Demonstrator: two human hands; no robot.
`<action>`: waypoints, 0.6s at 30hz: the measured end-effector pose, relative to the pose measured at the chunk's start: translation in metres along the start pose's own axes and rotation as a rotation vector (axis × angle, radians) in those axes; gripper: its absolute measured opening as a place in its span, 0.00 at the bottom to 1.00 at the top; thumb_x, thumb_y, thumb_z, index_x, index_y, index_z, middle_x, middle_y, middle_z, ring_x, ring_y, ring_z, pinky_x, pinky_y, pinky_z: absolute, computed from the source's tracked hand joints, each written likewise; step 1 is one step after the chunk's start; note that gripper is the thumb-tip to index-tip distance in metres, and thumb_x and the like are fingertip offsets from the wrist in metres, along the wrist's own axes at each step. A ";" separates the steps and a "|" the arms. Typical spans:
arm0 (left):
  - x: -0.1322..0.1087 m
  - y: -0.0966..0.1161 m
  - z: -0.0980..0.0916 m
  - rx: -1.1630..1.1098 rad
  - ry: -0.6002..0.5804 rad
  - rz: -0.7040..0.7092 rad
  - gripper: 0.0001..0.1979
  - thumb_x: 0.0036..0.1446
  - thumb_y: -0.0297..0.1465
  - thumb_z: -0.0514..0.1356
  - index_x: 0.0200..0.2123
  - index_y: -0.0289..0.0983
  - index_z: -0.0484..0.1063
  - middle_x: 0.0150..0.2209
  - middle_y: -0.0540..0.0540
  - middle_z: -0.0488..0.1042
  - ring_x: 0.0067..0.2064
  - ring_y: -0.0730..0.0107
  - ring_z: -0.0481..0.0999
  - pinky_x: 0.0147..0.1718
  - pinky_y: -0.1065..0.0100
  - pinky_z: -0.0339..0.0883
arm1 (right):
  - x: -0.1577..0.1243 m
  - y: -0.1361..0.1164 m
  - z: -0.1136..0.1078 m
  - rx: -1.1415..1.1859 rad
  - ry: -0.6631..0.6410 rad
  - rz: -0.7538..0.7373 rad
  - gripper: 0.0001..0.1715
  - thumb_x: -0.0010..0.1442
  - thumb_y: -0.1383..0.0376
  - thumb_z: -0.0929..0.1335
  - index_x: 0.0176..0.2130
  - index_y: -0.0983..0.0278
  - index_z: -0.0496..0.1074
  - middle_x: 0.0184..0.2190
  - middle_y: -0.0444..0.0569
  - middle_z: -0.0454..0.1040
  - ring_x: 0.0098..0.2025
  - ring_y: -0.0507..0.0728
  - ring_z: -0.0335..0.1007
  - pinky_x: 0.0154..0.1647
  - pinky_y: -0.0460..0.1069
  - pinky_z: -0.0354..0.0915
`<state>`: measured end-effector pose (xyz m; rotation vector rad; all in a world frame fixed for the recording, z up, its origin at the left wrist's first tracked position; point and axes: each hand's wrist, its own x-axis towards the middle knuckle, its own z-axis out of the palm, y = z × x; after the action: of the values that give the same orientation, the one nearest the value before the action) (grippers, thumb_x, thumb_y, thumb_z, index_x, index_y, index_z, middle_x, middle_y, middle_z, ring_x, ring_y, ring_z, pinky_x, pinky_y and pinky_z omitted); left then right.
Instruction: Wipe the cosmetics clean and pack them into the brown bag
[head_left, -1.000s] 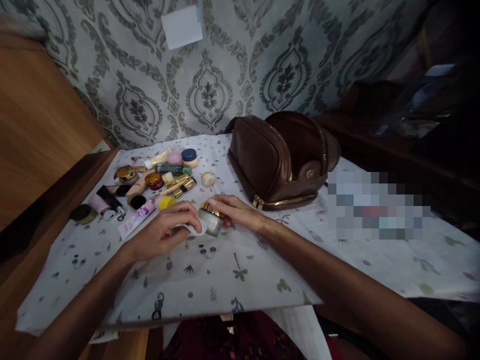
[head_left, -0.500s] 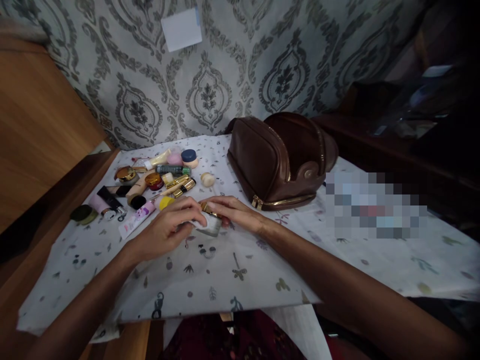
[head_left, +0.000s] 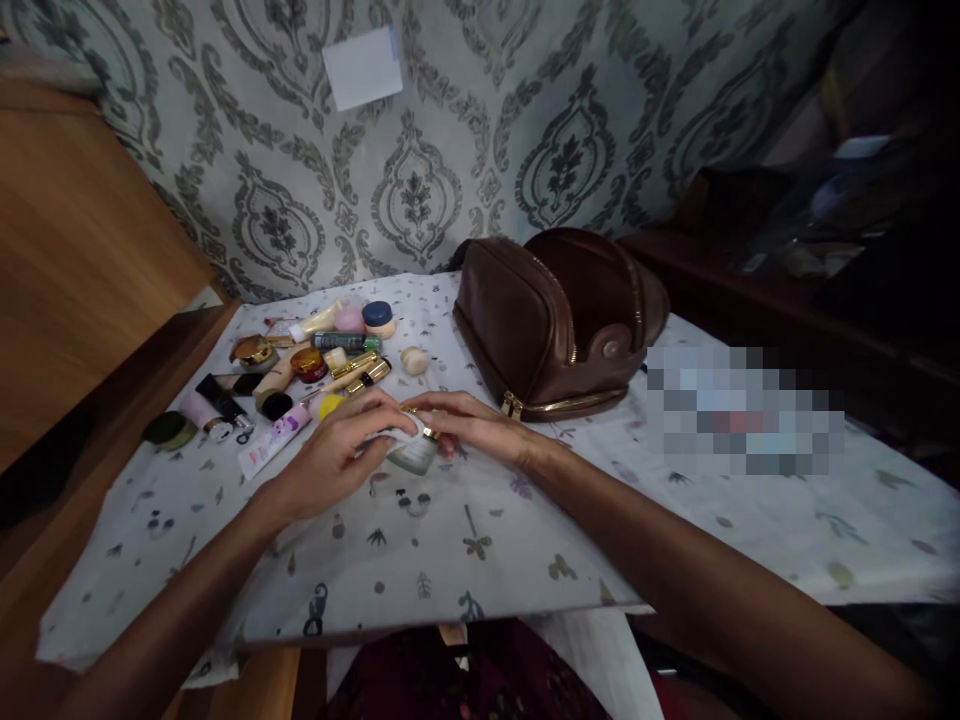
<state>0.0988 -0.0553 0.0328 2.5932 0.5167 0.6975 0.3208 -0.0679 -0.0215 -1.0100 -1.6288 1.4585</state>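
My right hand (head_left: pixel 480 428) is closed around a small glass cosmetic jar (head_left: pixel 414 456) with a gold lid, held just over the cloth near the middle. In my left hand (head_left: pixel 337 455) is a white wipe (head_left: pixel 386 433), its fingers pressing it onto the jar's top and near side. Part of the lid is hidden by the fingers. Just beyond the left hand lie a yellow-capped item (head_left: pixel 330 405) and a white-and-pink tube (head_left: pixel 274 442). A small cream-coloured round container (head_left: pixel 414 360) sits beyond the jar.
Several cosmetics crowd the table's left side, among them a red jar (head_left: pixel 308 364), a green tube (head_left: pixel 345 342) and a blue-lidded jar (head_left: pixel 379 318). A brown leather bag (head_left: pixel 510 325) stands unzipped to the right. Farther right lies a blurred-out item (head_left: pixel 739 410) on the patterned tablecloth (head_left: pixel 517 560).
The wipe and my left fingers have shifted slightly up and right over the jar's top. The jar has tilted a little. Both hands keep their hold.
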 end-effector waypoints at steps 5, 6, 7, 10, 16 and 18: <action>0.001 0.007 -0.003 0.073 -0.083 0.054 0.13 0.62 0.19 0.51 0.39 0.38 0.72 0.42 0.45 0.70 0.45 0.66 0.71 0.43 0.66 0.64 | 0.001 -0.001 0.004 -0.050 0.043 -0.027 0.28 0.61 0.46 0.67 0.46 0.67 0.74 0.28 0.43 0.68 0.23 0.47 0.60 0.25 0.45 0.58; 0.000 0.008 -0.005 0.078 -0.121 0.048 0.13 0.60 0.18 0.51 0.37 0.38 0.72 0.42 0.45 0.70 0.44 0.66 0.71 0.42 0.67 0.64 | 0.002 0.000 0.005 -0.052 0.054 -0.029 0.29 0.61 0.45 0.67 0.46 0.66 0.73 0.29 0.43 0.68 0.23 0.47 0.59 0.24 0.44 0.58; -0.002 0.009 -0.008 0.076 -0.160 0.038 0.13 0.59 0.18 0.51 0.36 0.38 0.72 0.41 0.46 0.71 0.43 0.67 0.71 0.42 0.67 0.64 | 0.003 0.001 0.005 -0.049 0.066 -0.029 0.30 0.60 0.44 0.67 0.48 0.65 0.73 0.30 0.43 0.67 0.23 0.47 0.59 0.23 0.44 0.59; -0.006 0.007 -0.015 0.027 -0.231 -0.012 0.12 0.58 0.18 0.51 0.34 0.37 0.71 0.39 0.47 0.70 0.41 0.68 0.72 0.40 0.69 0.65 | 0.006 0.002 0.006 -0.036 0.078 -0.016 0.31 0.61 0.45 0.67 0.54 0.63 0.71 0.27 0.41 0.64 0.22 0.47 0.59 0.21 0.43 0.58; -0.006 -0.001 -0.011 -0.042 -0.110 -0.094 0.11 0.61 0.21 0.52 0.38 0.38 0.72 0.40 0.46 0.71 0.43 0.67 0.73 0.42 0.68 0.66 | 0.003 -0.001 0.002 0.012 0.036 0.003 0.28 0.61 0.50 0.69 0.55 0.63 0.72 0.27 0.42 0.67 0.24 0.47 0.61 0.23 0.43 0.61; -0.003 -0.001 -0.005 -0.025 -0.041 -0.075 0.10 0.63 0.23 0.53 0.41 0.38 0.72 0.41 0.45 0.71 0.44 0.66 0.72 0.44 0.66 0.66 | 0.001 -0.002 0.001 0.030 0.024 -0.001 0.28 0.61 0.52 0.70 0.56 0.63 0.72 0.29 0.43 0.69 0.25 0.48 0.62 0.25 0.43 0.62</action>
<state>0.0931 -0.0541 0.0354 2.5452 0.5850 0.6215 0.3191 -0.0676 -0.0196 -1.0063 -1.5856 1.4611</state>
